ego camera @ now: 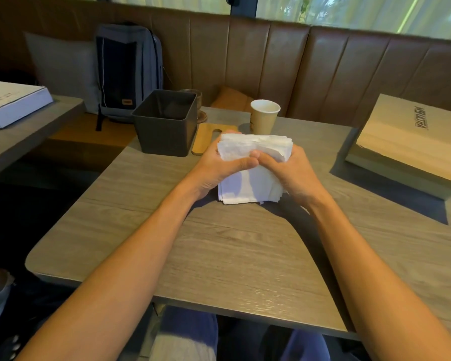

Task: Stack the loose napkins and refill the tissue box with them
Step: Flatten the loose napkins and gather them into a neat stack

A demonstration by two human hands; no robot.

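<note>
Head view: napkin stack (255, 145) sits mid-table (219, 256), gripped by left hand (216, 168) and right hand (287, 173), fingers curled round it, thumbs touching. Squaring seems nearly done; next, lift it into the open tissue box (164, 134) just beyond.

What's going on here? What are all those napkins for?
A person is holding a stack of white napkins with both hands, the left hand and the right hand gripping its sides, thumbs on the near face. The dark tissue box stands open just behind, on the left, and no napkins show inside it yet. Its wooden lid lies flat on the table beside it, near a paper cup.
</note>
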